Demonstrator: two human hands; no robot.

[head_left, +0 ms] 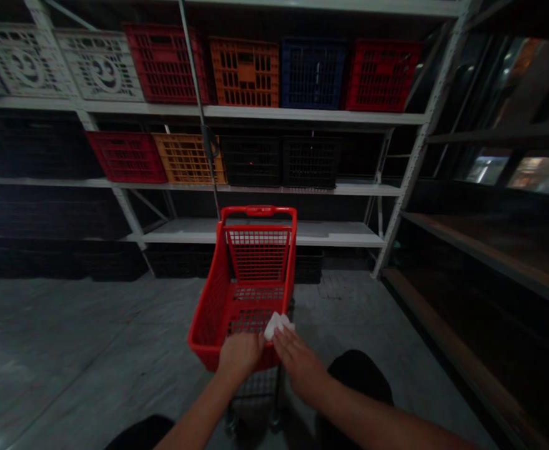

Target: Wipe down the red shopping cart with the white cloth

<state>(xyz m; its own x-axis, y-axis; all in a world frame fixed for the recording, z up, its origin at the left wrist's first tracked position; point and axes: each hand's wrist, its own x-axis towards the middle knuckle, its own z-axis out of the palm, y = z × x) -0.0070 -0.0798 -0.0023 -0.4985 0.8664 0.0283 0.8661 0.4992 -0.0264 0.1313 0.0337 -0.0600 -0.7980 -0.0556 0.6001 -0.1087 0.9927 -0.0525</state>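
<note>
A small red plastic shopping cart (250, 269) stands on the grey floor right in front of me. My left hand (239, 354) rests closed over the cart's near rim. My right hand (297, 361) lies beside it on the same rim, fingers stretched forward and pressing a crumpled white cloth (276, 324) against the cart's edge. The cart's basket looks empty apart from the cloth at its edge.
Metal shelving (265, 114) spans the wall ahead, holding white, red, orange, blue and black crates (245, 72). Dark wooden shelves (489, 250) run along the right side. Concrete floor (68, 350) stretches to the left. My knees show at the bottom.
</note>
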